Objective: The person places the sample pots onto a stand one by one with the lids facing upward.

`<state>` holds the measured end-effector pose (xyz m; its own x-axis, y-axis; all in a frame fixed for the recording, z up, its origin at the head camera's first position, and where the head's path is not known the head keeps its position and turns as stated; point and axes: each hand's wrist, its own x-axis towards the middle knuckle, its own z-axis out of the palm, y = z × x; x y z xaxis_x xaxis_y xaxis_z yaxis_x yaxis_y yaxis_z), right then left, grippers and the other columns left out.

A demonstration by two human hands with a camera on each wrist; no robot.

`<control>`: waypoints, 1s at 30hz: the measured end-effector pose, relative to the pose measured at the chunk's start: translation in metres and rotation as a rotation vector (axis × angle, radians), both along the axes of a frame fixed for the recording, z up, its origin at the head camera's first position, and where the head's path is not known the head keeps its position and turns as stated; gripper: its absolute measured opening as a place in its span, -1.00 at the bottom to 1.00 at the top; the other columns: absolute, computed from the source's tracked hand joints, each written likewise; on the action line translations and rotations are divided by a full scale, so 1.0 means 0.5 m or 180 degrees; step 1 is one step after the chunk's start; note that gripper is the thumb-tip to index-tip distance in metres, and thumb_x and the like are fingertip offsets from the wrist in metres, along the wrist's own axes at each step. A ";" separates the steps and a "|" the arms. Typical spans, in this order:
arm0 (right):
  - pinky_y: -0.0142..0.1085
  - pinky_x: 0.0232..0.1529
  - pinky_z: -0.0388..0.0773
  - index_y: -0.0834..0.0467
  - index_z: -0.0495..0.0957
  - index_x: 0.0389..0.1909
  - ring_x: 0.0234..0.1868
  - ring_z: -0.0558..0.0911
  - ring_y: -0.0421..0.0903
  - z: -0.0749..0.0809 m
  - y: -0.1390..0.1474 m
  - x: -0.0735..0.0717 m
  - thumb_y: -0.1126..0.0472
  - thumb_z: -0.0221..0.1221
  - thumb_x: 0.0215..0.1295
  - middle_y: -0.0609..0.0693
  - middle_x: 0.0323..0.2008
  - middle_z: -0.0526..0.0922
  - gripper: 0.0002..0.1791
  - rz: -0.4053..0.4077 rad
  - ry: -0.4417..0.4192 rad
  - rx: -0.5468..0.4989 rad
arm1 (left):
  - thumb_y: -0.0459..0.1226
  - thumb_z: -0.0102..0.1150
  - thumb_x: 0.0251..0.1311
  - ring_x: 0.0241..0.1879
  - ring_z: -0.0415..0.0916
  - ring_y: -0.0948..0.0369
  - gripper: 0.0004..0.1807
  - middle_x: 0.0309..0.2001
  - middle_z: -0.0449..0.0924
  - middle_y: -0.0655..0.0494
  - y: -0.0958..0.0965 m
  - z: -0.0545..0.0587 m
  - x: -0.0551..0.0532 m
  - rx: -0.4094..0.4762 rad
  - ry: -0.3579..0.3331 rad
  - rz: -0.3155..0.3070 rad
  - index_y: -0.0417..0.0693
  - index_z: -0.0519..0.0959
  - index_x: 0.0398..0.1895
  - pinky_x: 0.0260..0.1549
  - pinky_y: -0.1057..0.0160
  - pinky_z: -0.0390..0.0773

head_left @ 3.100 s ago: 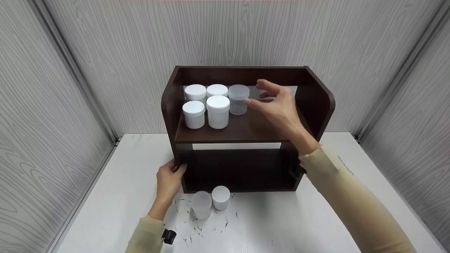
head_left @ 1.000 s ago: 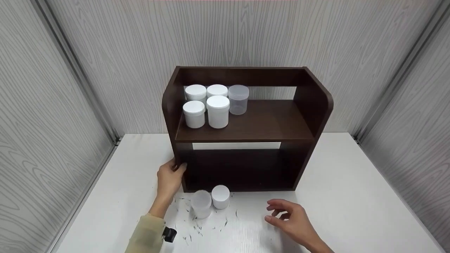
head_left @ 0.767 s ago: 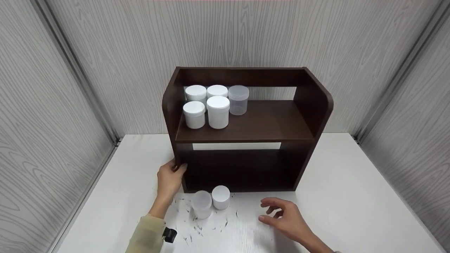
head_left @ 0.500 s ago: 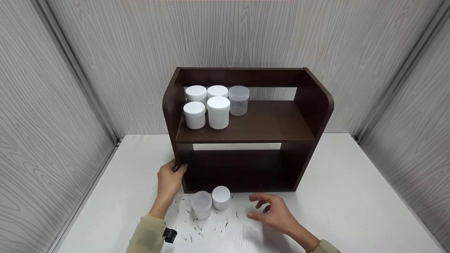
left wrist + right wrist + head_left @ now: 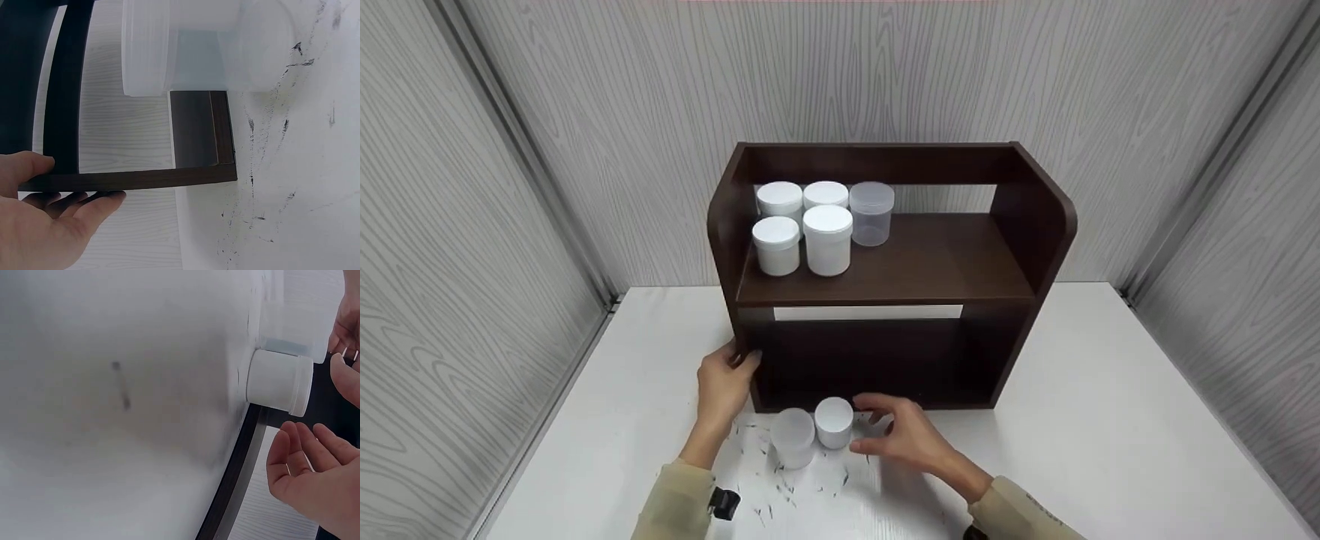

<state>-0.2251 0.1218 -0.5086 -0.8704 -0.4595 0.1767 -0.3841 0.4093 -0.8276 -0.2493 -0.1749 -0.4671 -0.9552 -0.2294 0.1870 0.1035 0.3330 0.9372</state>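
Note:
My left hand grips the left side panel of a dark brown two-tier shelf, thumb on one face and fingers on the other, as the left wrist view shows. A short white lidded jar stands upright on the table at the shelf's front edge. Touching or almost touching its left side is a translucent jar. My right hand is just right of the white jar, thumb and fingers parted and holding nothing. In the right wrist view the fingertips come close to the jar's lid.
Several white lidded jars and one translucent jar stand on the left half of the upper tier. Dark scuff marks streak the white table. Grey wood-grain panels enclose the back and sides.
My right hand has come down from beside the translucent jar on the upper tier to the table, then leftward to the short white jar. The left hand keeps its grip on the shelf.

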 end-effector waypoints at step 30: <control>0.00 0.03 0.68 0.27 0.61 0.30 0.02 0.68 0.01 -0.020 -0.052 -0.047 0.16 0.62 0.06 0.05 0.10 0.72 -0.24 -0.0005 -0.0274 -0.0069 | -0.29 0.16 0.50 0.27 0.55 -0.22 -0.46 0.27 0.54 -0.42 0.000 0.001 0.000 0.0008 -0.0016 -0.0016 -0.51 0.42 0.38 0.20 -0.06 0.61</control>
<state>-0.2489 0.0958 -0.5188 -0.8834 -0.4551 0.1113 -0.3107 0.3913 -0.8662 -0.2492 -0.1751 -0.4665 -0.9573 -0.2249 0.1815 0.1004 0.3302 0.9385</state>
